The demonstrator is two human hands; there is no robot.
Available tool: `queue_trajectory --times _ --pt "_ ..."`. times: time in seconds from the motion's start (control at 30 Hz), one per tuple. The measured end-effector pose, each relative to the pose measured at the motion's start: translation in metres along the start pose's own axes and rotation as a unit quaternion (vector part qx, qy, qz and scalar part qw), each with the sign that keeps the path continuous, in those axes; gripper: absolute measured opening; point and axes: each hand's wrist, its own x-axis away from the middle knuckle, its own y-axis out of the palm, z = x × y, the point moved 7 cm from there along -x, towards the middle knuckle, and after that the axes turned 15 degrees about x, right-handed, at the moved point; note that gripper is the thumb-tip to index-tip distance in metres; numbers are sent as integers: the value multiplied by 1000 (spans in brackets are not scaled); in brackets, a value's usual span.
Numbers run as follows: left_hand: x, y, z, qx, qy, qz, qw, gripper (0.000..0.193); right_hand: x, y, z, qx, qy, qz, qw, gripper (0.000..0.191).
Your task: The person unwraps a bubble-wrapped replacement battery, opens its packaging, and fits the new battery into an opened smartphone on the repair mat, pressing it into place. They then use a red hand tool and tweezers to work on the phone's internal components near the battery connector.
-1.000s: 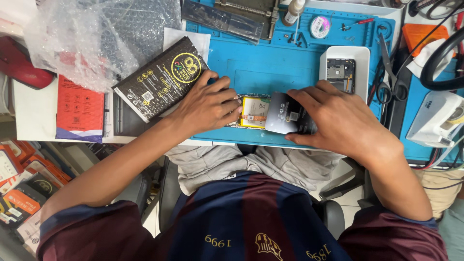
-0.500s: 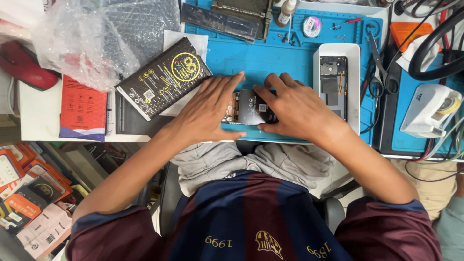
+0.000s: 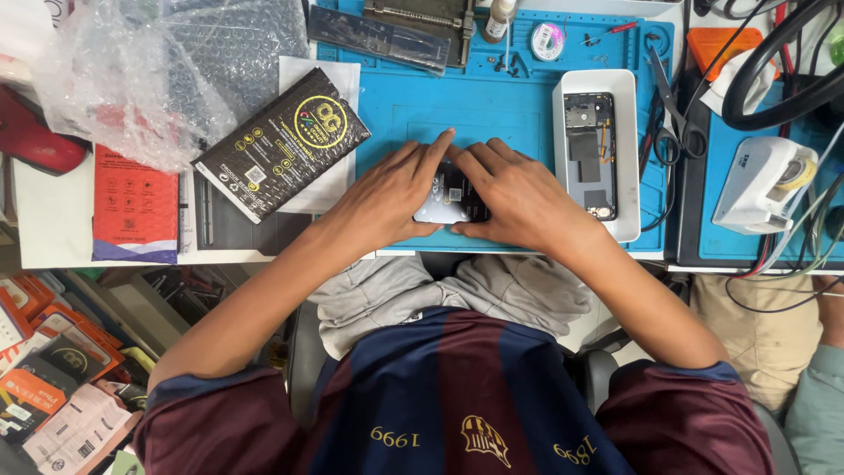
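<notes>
My left hand (image 3: 387,198) and my right hand (image 3: 514,198) lie side by side on the blue work mat (image 3: 457,97), both pressing on a small flat black and silver phone part (image 3: 448,200) that shows between them. Fingers of both hands point away from me and meet over its far edge. Most of the part is hidden under my palms. An opened phone body (image 3: 591,154) lies in a white tray (image 3: 596,79) just right of my right hand.
A black packet with a yellow round mark (image 3: 280,145) lies left of my left hand, near bubble wrap (image 3: 149,70) and a red envelope (image 3: 134,204). Scissors (image 3: 675,114), a white tool (image 3: 760,183) and cables sit right. Another person's arm (image 3: 822,378) is at far right.
Both hands have shifted onto the middle of the mat and closed over the part. Its yellow-edged side, seen a second ago, is now covered.
</notes>
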Motion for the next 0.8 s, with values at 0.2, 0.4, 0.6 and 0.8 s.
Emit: queue_trajectory --times 0.2,0.4,0.6,0.8 --pt "0 -2 7 -11 -19 -7 1000 114 9 -3 8 -5 25 -24 999 109" --pt "-15 4 27 -156 -17 -39 987 117 40 -27 13 -20 63 31 997 110" --pt "-40 28 47 -164 8 -93 982 114 154 -28 3 -110 167 212 957 63" --pt "-45 32 45 -128 -7 -104 986 105 335 57 68 -192 521 303 775 7"
